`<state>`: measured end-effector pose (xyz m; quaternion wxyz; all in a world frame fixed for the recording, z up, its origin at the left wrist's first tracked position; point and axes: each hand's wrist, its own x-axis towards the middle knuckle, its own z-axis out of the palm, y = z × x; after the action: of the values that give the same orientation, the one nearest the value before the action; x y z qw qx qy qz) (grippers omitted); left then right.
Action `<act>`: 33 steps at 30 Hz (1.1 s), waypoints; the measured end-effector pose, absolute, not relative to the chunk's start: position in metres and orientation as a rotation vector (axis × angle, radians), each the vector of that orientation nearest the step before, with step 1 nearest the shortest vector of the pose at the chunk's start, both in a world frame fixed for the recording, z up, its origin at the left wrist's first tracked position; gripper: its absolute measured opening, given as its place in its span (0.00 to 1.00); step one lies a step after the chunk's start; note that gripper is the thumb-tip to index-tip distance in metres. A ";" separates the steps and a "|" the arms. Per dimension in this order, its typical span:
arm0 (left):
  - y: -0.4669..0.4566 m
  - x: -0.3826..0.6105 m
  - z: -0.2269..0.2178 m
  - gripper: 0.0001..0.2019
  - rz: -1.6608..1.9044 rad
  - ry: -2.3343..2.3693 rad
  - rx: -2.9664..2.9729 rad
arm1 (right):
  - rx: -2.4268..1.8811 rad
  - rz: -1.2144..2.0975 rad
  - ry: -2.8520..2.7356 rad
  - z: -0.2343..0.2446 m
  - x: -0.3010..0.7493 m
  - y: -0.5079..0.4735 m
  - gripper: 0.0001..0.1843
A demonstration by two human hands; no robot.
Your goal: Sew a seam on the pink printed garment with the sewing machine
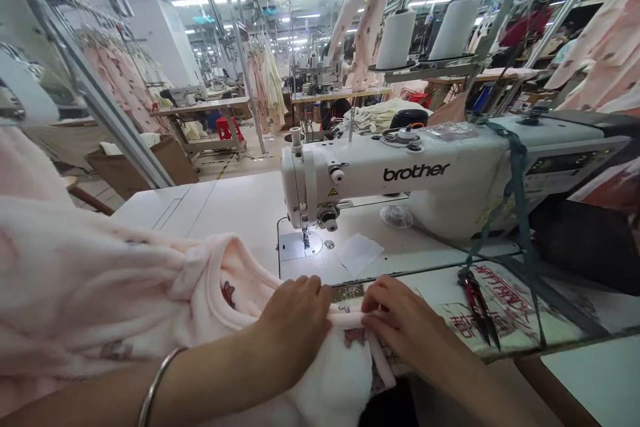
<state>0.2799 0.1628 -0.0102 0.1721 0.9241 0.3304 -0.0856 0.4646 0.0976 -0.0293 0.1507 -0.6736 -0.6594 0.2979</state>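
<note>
A pale pink fleece garment (100, 293) with small printed motifs lies bunched over the left of the white sewing table (240, 207) and runs under both hands. My left hand (295, 323), with a silver bangle on the wrist, rests on the fabric with its fingers curled over the edge. My right hand (400, 323) pinches the folded pink edge right beside it. Both hands sit just in front of the needle (306, 238) of the white Brother sewing machine (400, 177). A small white fabric piece (359, 252) lies on the machine bed.
Thread snips (477, 303) lie on a printed sheet to the right of my hands. Two white thread cones (425, 37) stand behind the machine. Pink garments hang on racks (120, 80) around other sewing stations. A cardboard box (145, 163) sits on the floor at left.
</note>
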 end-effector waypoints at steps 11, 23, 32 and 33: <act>0.175 0.265 -0.031 0.09 -0.058 0.644 2.513 | -1.883 1.019 -1.895 -0.020 0.451 0.107 0.01; 0.221 0.224 -0.015 0.21 -0.305 0.687 2.319 | -1.418 1.947 -1.452 -0.021 0.450 0.160 0.09; 0.235 0.218 -0.002 0.28 -0.536 0.674 2.465 | -1.467 1.857 -1.551 -0.012 0.457 0.158 0.05; 0.237 0.218 0.001 0.29 -0.574 0.685 2.460 | -1.474 1.844 -1.553 -0.011 0.457 0.158 0.05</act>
<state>0.2177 0.2367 0.0011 0.2592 0.9077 0.2529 -0.2119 0.4574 0.1583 -0.0109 0.1573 -0.5153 -0.5428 0.6443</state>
